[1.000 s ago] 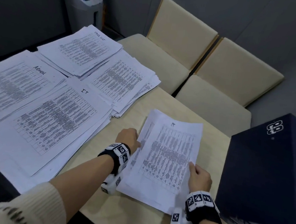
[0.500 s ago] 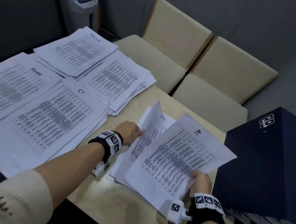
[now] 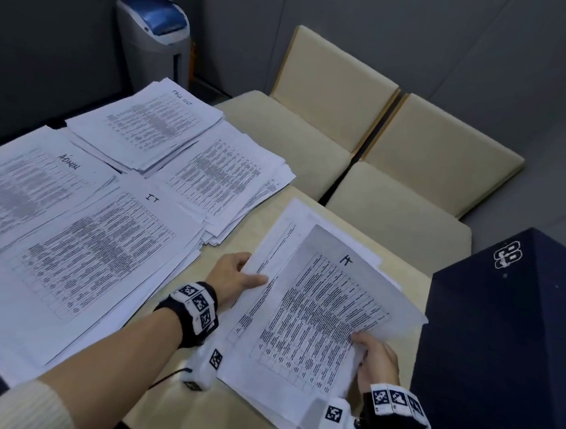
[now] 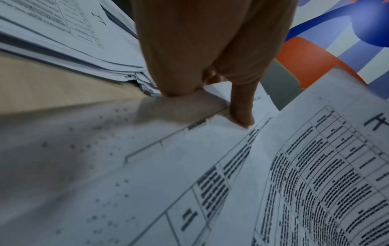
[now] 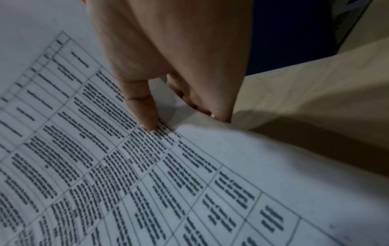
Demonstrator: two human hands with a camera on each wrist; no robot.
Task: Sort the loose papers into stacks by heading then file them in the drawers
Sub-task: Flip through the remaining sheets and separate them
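The right hand [image 3: 377, 356] pinches the near right edge of a single top sheet [image 3: 328, 314] headed IT, thumb on the print and fingers curled beneath, holding it raised and bowed above the small loose pile [image 3: 274, 247] on the counter [image 3: 194, 412]. The left hand [image 3: 237, 278] grips the left edge of that pile, thumb lying on top and fingers tucked under. The likeliest slip, as I judge it, is that a thin sheet held by one edge sags or curls as it travels, so its free far corner catches the pile below or the neighbouring stacks and drags sheets askew; a second sheet clinging underneath would also go unnoticed and be sorted wrongly. The matching IT stack [image 3: 87, 261] lies to the left, across the left forearm, so carrying the sheet there means crossing over that arm or passing it between hands, either of which could loosen the pinch. Open room is scarce: the dark blue box [image 3: 508, 330] stands just beside the sheet's right edge, the unlabelled stack [image 3: 223, 180] and the IT stack fan loosely toward the pile, with the ADMIN stack [image 3: 25, 189] and the far stack [image 3: 147, 121] beyond. Bare wood shows only in the strip between pile and stacks and nearest the person; the far counter edge drops to the cream chairs [image 3: 365, 126].
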